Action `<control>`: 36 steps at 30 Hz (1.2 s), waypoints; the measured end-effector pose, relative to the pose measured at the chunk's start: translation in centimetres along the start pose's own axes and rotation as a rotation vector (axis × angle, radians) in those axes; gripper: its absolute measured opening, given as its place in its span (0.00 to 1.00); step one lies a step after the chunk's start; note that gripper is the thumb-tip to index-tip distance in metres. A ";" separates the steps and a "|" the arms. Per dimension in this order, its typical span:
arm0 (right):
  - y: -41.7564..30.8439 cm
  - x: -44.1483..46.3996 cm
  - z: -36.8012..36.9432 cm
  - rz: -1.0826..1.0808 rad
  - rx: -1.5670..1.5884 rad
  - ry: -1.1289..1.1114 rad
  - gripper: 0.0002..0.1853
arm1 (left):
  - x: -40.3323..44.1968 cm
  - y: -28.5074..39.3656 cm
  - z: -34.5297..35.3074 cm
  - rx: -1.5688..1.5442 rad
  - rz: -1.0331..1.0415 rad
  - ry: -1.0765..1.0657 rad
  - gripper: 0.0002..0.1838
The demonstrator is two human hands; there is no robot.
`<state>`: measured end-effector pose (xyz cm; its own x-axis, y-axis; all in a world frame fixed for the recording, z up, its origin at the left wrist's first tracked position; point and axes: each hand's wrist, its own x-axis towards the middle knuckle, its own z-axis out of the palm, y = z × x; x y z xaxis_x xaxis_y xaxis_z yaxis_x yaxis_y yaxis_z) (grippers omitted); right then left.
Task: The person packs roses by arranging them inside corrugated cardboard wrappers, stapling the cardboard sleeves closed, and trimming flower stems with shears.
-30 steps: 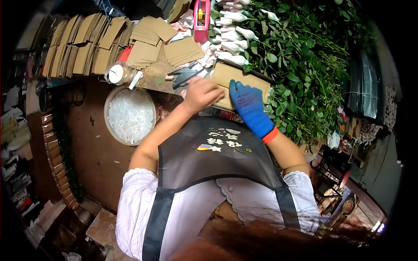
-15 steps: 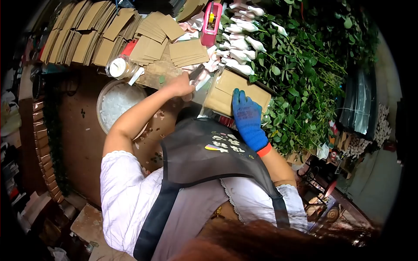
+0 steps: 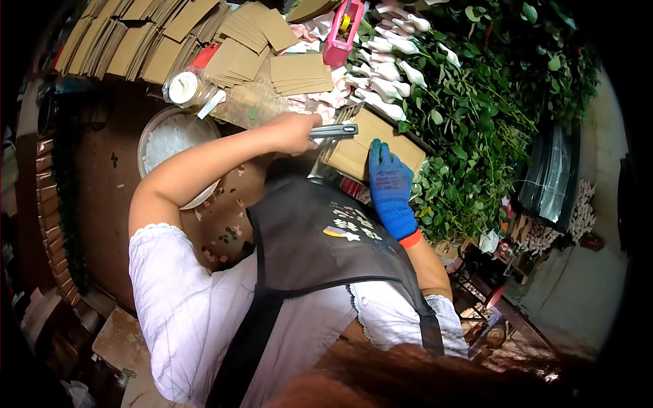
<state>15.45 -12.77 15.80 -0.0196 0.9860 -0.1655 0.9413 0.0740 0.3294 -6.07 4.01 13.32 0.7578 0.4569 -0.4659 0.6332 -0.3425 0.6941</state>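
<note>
Our left hand (image 3: pixel 297 132) is closed around a grey hand tool (image 3: pixel 335 130) — its end hangs over the left side of the brown cardboard (image 3: pixel 360 153). Our gloved right hand (image 3: pixel 392 178) has its fingers out straight, their tips on the cardboard near its right edge. The cardboard lies by the near edge of the bench (image 3: pixel 248 105). White-wrapped flower heads (image 3: pixel 386 88) sit just past it — green leaves (image 3: pixel 469 122) to the right, brown cards (image 3: pixel 299 72) to the left.
</note>
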 end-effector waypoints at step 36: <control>0.0 -0.3 -0.4 0.037 -0.009 -0.069 0.33 | 4.4 -6.7 -1.5 0.781 0.999 0.481 0.08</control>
<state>15.35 -12.96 16.26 0.0387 0.9754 -0.2169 0.9378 0.0395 0.3450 -7.20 9.52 7.45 0.9147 -0.0749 0.3972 -0.1053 -0.9929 0.0551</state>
